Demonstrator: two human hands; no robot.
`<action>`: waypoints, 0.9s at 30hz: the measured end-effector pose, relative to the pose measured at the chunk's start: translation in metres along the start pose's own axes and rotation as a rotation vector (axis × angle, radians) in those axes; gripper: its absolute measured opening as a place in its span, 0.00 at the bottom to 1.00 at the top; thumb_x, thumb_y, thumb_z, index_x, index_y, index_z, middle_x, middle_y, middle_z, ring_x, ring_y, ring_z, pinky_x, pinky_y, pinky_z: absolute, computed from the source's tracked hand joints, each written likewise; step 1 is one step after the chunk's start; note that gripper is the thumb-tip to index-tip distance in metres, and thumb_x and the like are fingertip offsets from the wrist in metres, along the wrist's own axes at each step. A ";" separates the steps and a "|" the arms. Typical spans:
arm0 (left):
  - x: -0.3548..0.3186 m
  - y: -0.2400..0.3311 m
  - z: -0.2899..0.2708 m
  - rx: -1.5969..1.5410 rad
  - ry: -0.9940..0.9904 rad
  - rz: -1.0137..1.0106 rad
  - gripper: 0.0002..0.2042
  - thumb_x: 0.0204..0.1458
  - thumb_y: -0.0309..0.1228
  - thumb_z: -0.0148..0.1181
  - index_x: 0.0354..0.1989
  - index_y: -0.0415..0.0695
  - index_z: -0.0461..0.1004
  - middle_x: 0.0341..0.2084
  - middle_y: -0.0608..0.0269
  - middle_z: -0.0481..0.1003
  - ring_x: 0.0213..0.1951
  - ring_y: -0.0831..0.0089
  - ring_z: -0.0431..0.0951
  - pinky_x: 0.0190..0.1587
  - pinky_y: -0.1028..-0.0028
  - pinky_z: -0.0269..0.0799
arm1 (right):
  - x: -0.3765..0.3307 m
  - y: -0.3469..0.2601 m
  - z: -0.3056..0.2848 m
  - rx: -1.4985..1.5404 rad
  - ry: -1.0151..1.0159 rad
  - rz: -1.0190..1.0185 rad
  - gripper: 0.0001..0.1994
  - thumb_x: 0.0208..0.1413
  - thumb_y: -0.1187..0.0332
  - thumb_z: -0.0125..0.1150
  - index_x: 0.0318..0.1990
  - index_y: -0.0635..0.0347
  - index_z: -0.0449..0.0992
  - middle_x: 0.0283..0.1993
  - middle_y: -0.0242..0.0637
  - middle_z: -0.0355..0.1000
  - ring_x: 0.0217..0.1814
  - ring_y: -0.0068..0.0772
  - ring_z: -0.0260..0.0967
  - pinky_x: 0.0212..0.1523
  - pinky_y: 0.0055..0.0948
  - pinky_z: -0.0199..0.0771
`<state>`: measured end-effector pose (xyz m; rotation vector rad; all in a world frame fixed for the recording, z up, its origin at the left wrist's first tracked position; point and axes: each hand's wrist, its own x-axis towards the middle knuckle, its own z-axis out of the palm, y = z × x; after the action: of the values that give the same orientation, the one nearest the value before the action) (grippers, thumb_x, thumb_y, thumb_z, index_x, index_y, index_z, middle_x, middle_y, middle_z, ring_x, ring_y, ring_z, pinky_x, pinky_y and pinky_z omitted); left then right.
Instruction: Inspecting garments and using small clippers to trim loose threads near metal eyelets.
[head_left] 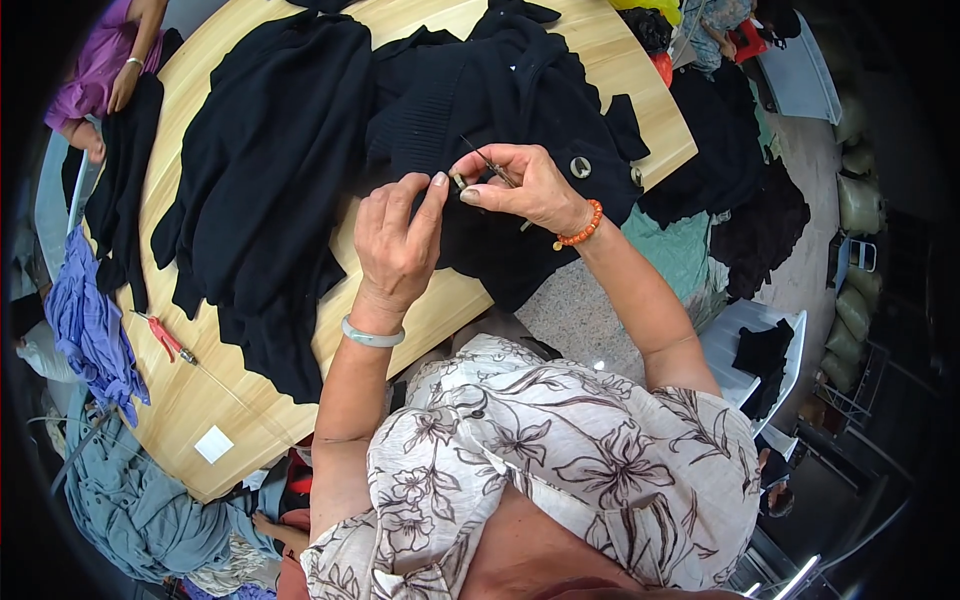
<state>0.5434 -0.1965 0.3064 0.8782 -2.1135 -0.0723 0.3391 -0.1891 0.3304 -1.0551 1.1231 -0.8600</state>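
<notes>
Over a black knit garment on the table, my two hands meet almost fingertip to fingertip. My left hand is closed, thumb and forefinger pinched together; what lies between them is too small to make out. My right hand grips a thin, dark, pointed tool, its point toward the far left. A small button shows at the right thumb and fingertip, right beside the left fingertips. Another round button sits on the dark cloth to the right of my right hand.
More black garments cover the wooden table. A red-handled air gun and a white paper square lie at left. Purple cloth hangs over the left edge. Another person's arm is at far left; a white bin stands right.
</notes>
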 end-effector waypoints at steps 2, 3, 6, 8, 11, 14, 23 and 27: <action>-0.001 0.000 -0.002 -0.008 0.000 -0.003 0.16 0.43 0.17 0.65 0.43 0.41 0.79 0.36 0.59 0.75 0.33 0.64 0.75 0.35 0.68 0.70 | -0.001 0.000 0.001 0.009 -0.006 0.003 0.14 0.52 0.70 0.70 0.44 0.69 0.79 0.36 0.28 0.73 0.34 0.11 0.66 0.37 0.13 0.70; -0.002 0.001 -0.002 -0.017 0.001 -0.005 0.15 0.42 0.16 0.66 0.41 0.41 0.79 0.36 0.59 0.75 0.33 0.65 0.75 0.35 0.69 0.72 | -0.002 0.000 0.001 0.021 -0.005 0.015 0.14 0.52 0.70 0.70 0.44 0.69 0.79 0.36 0.28 0.73 0.35 0.12 0.66 0.37 0.14 0.70; 0.001 0.000 -0.001 -0.062 0.002 -0.026 0.12 0.44 0.14 0.64 0.38 0.39 0.77 0.37 0.58 0.75 0.31 0.65 0.75 0.32 0.71 0.72 | -0.004 0.001 0.003 0.028 -0.015 0.018 0.14 0.53 0.70 0.70 0.45 0.68 0.78 0.37 0.28 0.73 0.35 0.11 0.67 0.38 0.13 0.70; 0.000 0.005 -0.001 -0.170 0.016 -0.123 0.10 0.45 0.14 0.63 0.37 0.38 0.77 0.37 0.57 0.75 0.31 0.67 0.76 0.30 0.73 0.72 | -0.005 0.001 0.003 0.024 -0.024 0.007 0.15 0.53 0.70 0.70 0.47 0.67 0.78 0.37 0.27 0.72 0.35 0.10 0.67 0.38 0.12 0.68; -0.003 0.013 -0.003 -0.352 0.018 -0.285 0.07 0.49 0.13 0.59 0.35 0.36 0.75 0.39 0.56 0.75 0.31 0.72 0.77 0.26 0.80 0.70 | -0.006 0.002 0.005 0.000 -0.026 0.006 0.15 0.53 0.70 0.70 0.47 0.66 0.78 0.38 0.26 0.72 0.35 0.10 0.66 0.38 0.11 0.68; -0.004 0.021 -0.006 -0.531 -0.001 -0.477 0.08 0.48 0.12 0.58 0.35 0.37 0.73 0.37 0.56 0.75 0.29 0.70 0.76 0.28 0.74 0.71 | -0.007 0.006 0.004 0.004 -0.027 -0.022 0.15 0.54 0.70 0.70 0.47 0.66 0.78 0.38 0.26 0.72 0.35 0.08 0.65 0.37 0.10 0.67; -0.020 0.026 -0.003 -1.087 -0.016 -0.994 0.04 0.59 0.19 0.53 0.41 0.34 0.73 0.42 0.58 0.76 0.28 0.80 0.76 0.27 0.82 0.76 | -0.015 0.006 0.014 -0.140 0.078 -0.075 0.18 0.54 0.69 0.70 0.49 0.69 0.76 0.38 0.26 0.72 0.33 0.08 0.62 0.33 0.11 0.65; -0.031 0.018 0.000 -1.189 0.030 -1.113 0.06 0.61 0.24 0.55 0.41 0.34 0.74 0.41 0.55 0.77 0.31 0.75 0.81 0.33 0.77 0.83 | -0.041 -0.002 0.021 -0.362 0.206 -0.055 0.16 0.56 0.63 0.68 0.42 0.68 0.75 0.28 0.31 0.71 0.30 0.13 0.64 0.29 0.20 0.66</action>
<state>0.5459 -0.1645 0.2913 1.0771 -0.9388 -1.6364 0.3504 -0.1471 0.3456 -1.3202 1.4667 -0.8403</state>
